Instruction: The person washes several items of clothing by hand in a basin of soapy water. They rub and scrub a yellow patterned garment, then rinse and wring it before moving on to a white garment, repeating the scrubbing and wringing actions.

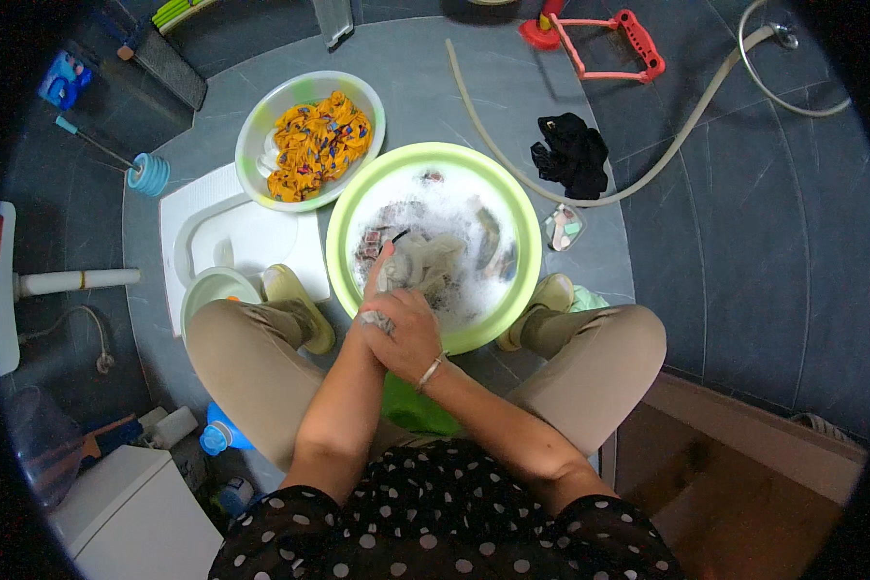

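Note:
A wet greyish-beige cloth (425,263) lies bunched at the near side of a green-rimmed basin (529,232) filled with white suds. My right hand (411,333) crosses over my left and is closed on a grey fold of this cloth. Underneath, my left hand (375,280) is against the same cloth with one finger stretched along its edge; its other fingers are mostly hidden. Further laundry, including a dark checked piece (369,245), shows through the foam. Wet cloth surfaces blend into the suds.
Orange patterned laundry (319,140) fills a pale basin (246,145) at far left. Right of the suds are black garments (578,159), a small soap box (563,228) and a long hose (691,145). A white squat toilet (179,208) and smaller tub (195,285) are left.

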A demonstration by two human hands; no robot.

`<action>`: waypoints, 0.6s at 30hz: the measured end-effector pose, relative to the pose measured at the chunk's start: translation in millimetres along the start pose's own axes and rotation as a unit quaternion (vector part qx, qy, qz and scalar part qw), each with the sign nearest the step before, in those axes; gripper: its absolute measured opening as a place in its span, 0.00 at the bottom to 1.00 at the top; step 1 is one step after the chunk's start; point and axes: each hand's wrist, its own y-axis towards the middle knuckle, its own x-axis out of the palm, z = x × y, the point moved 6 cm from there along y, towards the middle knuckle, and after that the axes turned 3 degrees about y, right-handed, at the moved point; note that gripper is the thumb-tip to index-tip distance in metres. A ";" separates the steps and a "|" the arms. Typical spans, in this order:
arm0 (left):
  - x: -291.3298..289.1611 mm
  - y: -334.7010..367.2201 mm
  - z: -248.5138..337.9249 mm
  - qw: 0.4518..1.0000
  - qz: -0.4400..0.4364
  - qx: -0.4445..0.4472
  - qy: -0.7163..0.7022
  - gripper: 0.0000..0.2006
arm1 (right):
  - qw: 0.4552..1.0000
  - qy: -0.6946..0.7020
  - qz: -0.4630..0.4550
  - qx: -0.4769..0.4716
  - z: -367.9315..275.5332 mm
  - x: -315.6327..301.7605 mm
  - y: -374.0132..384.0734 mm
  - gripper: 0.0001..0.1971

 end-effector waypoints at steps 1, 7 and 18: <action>-16.7 11.1 -5.7 1.000 0.002 0.010 0.006 0.25 | 1.000 -0.019 0.015 -0.016 2.0 1.4 0.8 0.08; -100.3 50.5 0.0 0.835 0.094 0.232 0.491 0.16 | 0.992 -0.062 0.111 0.022 63.7 3.3 37.0 0.09; -22.3 -4.5 -13.8 0.929 0.242 0.114 0.257 0.22 | 0.928 0.177 0.169 0.282 199.6 -22.8 40.3 0.20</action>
